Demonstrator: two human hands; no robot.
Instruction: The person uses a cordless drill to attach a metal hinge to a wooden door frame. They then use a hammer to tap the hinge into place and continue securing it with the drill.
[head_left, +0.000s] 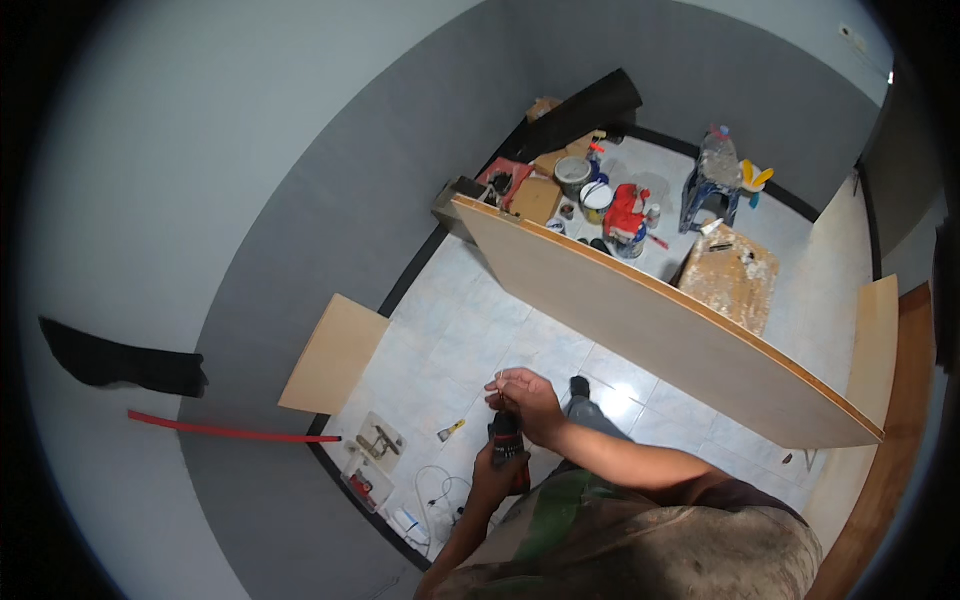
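Note:
My left hand point(492, 482) is wrapped round a black and red cordless drill point(507, 441), whose front end points away from me. Just ahead of it, my right hand point(533, 402) is closed at the chuck, thumb and fingers pinching a thin drill bit point(502, 378). Its exact shape is too small to tell, and my fingers cover part of the chuck. Both hands are held in front of my body, above the tiled floor.
A large wooden panel point(640, 310) stands on edge across the room. Beyond it are paint buckets point(597, 202), a step stool point(708, 195) and a stained board point(735, 280). To my left, a small board point(335, 355) leans on the wall near a scraper point(452, 430) and a toolbox point(368, 480).

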